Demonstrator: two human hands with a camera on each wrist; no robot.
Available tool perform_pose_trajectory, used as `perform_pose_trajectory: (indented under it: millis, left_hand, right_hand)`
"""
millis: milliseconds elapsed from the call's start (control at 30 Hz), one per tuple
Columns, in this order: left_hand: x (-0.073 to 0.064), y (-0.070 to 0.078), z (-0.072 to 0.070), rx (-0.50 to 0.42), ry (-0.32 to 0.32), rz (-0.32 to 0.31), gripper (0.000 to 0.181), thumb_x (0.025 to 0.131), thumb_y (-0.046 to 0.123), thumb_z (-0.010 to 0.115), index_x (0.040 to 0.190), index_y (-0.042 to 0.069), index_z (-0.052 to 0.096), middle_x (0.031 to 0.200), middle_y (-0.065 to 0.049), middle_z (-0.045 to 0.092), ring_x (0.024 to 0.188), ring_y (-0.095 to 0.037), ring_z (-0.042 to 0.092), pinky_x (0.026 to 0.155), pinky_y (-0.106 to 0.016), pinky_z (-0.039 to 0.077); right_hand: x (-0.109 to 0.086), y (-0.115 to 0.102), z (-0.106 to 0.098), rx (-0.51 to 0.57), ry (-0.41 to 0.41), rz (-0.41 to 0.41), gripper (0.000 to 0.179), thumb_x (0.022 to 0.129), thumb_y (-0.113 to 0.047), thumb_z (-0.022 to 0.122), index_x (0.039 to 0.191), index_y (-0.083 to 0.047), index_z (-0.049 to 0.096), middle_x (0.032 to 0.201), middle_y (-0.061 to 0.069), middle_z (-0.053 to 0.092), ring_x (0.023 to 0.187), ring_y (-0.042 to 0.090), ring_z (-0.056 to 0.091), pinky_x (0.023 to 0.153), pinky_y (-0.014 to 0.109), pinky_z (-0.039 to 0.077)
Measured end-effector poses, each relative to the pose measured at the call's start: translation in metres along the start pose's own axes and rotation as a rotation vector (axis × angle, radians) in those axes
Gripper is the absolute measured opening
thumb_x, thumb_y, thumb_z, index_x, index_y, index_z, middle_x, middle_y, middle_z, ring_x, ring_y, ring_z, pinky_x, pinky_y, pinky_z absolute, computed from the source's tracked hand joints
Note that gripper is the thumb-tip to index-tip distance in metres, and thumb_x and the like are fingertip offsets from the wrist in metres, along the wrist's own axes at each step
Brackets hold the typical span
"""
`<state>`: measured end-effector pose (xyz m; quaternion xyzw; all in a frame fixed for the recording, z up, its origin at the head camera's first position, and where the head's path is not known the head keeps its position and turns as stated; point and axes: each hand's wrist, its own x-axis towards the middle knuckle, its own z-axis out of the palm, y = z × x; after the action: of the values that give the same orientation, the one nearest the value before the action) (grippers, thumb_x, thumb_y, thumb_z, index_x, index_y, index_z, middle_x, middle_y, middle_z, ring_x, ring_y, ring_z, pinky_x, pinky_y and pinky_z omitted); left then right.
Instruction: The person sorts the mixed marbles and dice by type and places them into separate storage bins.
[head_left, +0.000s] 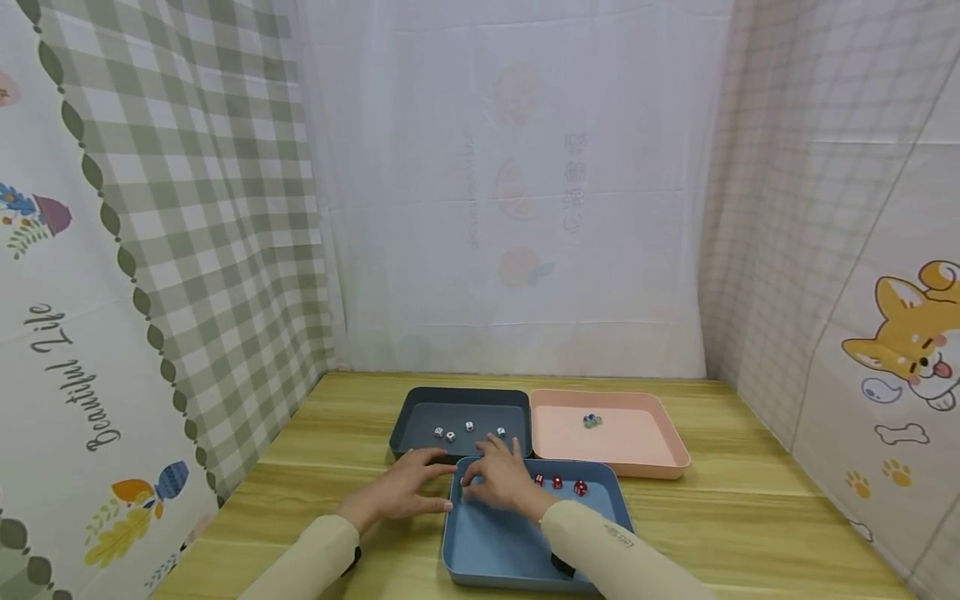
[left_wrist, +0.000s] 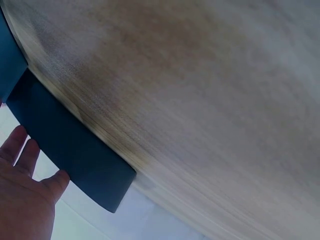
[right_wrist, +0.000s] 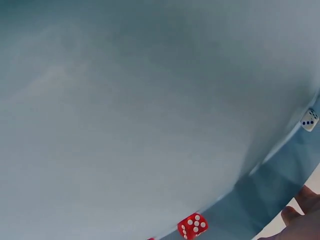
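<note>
Surface (head_left: 300, 500): wood-grained. Left hand (head_left: 405, 490), grip wide, holding nothing, at the blue tray's left edge; contact unclear. Beyond it, dark tray (head_left: 420, 410) with four white dice (head_left: 469, 426). Blue tray (head_left: 495, 554): one white die (right_wrist: 310, 120) by its far wall. Right hand (head_left: 504, 479) over that tray's far-left part, fingers bent; cannot tell whether its grip holds anything. Right of it, three red dice (head_left: 557, 482) visible along the far wall. Farther right, pink tray (head_left: 637, 425) with small glassy pieces (head_left: 592, 421) clustered.

"Beautiful Life" lettering (head_left: 73, 379) is running down the left curtain (head_left: 217, 150), while reversed characters (head_left: 574, 183) are showing faintly, unreadable, on the far curtain (head_left: 420, 250). Tiny print (head_left: 619, 536) is marking the right sleeve (head_left: 592, 546), illegibly; a red die (right_wrist: 192, 226) is displaying five pips.
</note>
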<state>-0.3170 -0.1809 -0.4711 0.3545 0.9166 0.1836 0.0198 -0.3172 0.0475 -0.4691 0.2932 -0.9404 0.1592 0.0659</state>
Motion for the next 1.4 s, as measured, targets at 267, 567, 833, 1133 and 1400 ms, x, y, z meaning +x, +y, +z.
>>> perform_pose_trajectory:
  millis: [267,567,833,1133,1400]
  left_hand:
    - [0.000,0.001,-0.001,0.007,-0.009,-0.014,0.064,0.091,0.053,0.066,0.142,0.013,0.057,0.150,-0.020,0.040,0.138,-0.041,0.036,0.111,-0.065,0.022]
    - [0.001,-0.002,0.001,0.014,-0.010,-0.026,0.063,0.091,0.051,0.067,0.142,0.015,0.057,0.151,-0.019,0.040,0.138,-0.039,0.036,0.113,-0.063,0.021]
    - [-0.001,0.000,0.000,0.001,-0.010,-0.020,0.066,0.091,0.057,0.064,0.142,0.015,0.057,0.151,-0.020,0.039,0.139,-0.040,0.036,0.113,-0.063,0.021]
    - [-0.002,0.004,-0.002,-0.020,0.003,0.001,0.065,0.091,0.051,0.067,0.140,0.011,0.057,0.150,-0.023,0.039,0.138,-0.042,0.035,0.112,-0.065,0.020]
    - [-0.002,0.003,-0.001,-0.014,0.005,0.007,0.065,0.091,0.053,0.066,0.140,0.012,0.057,0.149,-0.022,0.039,0.137,-0.042,0.036,0.111,-0.065,0.022]
  right_hand:
    - [0.002,0.010,-0.012,0.120,0.030,0.065,0.008,0.087,-0.031,0.077,0.090,-0.024,0.080,0.141,0.019,0.052,0.140,0.043,0.033,0.107,0.075,0.016]
    - [0.004,0.031,-0.029,0.188,0.088,0.124,0.007,0.087,-0.025,0.077,0.091,-0.020,0.080,0.139,0.020,0.054,0.139,0.046,0.033,0.106,0.075,0.015]
    - [0.003,0.052,-0.050,0.240,0.132,0.181,0.009,0.088,-0.021,0.077,0.094,-0.015,0.080,0.138,0.022,0.054,0.136,0.044,0.039,0.108,0.066,0.026]
    - [0.000,0.080,-0.069,0.322,0.174,0.226,0.008,0.090,-0.017,0.075,0.093,-0.011,0.079,0.131,0.024,0.056,0.130,0.043,0.045,0.103,0.059,0.039]
    - [-0.012,0.111,-0.079,0.281,0.202,0.291,0.010,0.091,-0.018,0.072,0.094,-0.010,0.078,0.125,0.020,0.064,0.138,0.045,0.036,0.104,0.066,0.034]
